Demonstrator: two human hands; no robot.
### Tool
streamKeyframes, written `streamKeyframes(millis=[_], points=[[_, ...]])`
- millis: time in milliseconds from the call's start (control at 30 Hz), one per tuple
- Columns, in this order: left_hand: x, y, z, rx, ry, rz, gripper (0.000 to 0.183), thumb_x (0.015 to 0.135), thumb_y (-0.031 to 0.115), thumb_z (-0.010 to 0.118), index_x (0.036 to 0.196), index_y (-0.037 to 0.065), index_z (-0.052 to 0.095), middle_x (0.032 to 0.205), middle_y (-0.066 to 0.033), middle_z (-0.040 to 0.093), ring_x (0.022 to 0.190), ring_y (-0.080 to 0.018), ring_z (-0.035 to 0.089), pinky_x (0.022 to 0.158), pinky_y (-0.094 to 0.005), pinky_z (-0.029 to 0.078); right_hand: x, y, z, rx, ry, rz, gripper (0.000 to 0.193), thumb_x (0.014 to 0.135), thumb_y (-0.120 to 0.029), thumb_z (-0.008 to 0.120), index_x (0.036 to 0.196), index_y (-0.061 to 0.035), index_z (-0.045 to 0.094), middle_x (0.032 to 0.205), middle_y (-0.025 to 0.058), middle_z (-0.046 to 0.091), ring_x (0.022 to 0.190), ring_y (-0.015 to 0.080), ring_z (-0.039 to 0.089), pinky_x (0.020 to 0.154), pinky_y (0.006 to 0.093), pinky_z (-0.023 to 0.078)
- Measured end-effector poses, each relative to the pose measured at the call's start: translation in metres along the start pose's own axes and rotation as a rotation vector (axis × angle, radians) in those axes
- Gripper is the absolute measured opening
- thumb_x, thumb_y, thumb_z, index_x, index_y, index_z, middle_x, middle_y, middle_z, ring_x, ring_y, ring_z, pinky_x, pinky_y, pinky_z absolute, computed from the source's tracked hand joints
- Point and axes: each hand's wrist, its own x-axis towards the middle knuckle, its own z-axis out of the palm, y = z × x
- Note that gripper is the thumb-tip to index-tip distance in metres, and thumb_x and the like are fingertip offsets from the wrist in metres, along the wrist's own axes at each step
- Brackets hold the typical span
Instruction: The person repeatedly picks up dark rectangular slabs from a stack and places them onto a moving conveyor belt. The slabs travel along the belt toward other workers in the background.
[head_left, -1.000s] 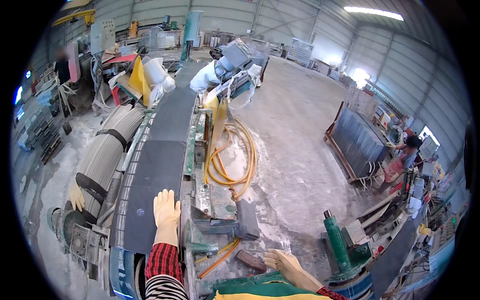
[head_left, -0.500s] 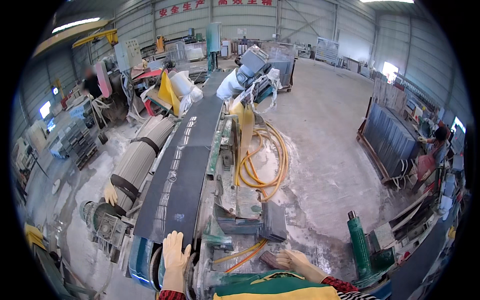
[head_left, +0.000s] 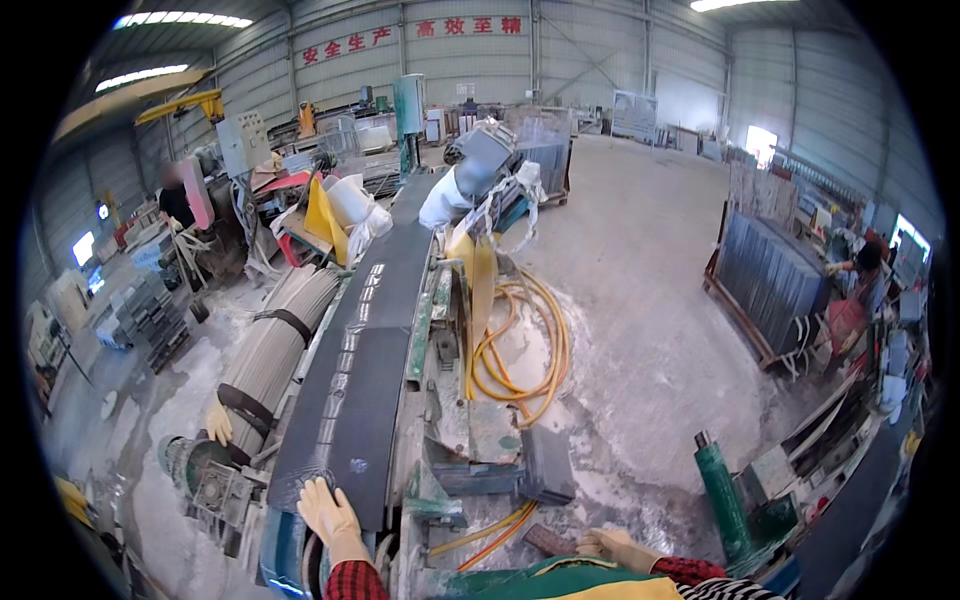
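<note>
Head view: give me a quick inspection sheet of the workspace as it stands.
Surface: long dark belt running away from the person, dusty; grey floor with white powder.
Job's things: dark slab lying on the near end of the belt.
Clutter: ribbed grey roll left of the belt; green cylinder at right; rack of grey slabs.
Grips: left hand gloved, flat on the slab's near edge; right hand gloved, low beside the machine frame, holding nothing visible.
Cables: yellow hose coiled on the floor right of the belt.
Surroundings: another person at far right.
</note>
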Motion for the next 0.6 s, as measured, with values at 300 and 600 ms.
streamKeyframes(millis=[300,600], points=[[-0.002,0.002,0.012,-0.043,0.1,0.077,0.046,0.09,0.022,0.065,0.133,0.008,0.057,0.144,-0.0174,0.052,0.136,-0.0373,0.043,0.117,-0.0509,0.027,0.014,0.006,-0.013,0.009,0.033,0.055,0.015,0.101,-0.01,0.051,0.103,0.0047,0.055,0.095,0.0151,0.06,0.075,0.0265,0.062,0.065,0.0341,0.053],[-0.003,0.003,0.009,-0.04,0.046,0.02,0.047,0.092,0.026,0.064,0.136,0.008,0.057,0.147,-0.0152,0.05,0.139,-0.0353,0.041,0.12,-0.0493,0.024,0.018,-0.006,0.023,0.011,-0.203,0.09,0.028,0.103,-0.008,0.038,0.076,-0.0099,0.035,0.07,-0.0003,0.027,0.058,0.0133,0.026,0.055,0.0281,0.026]])
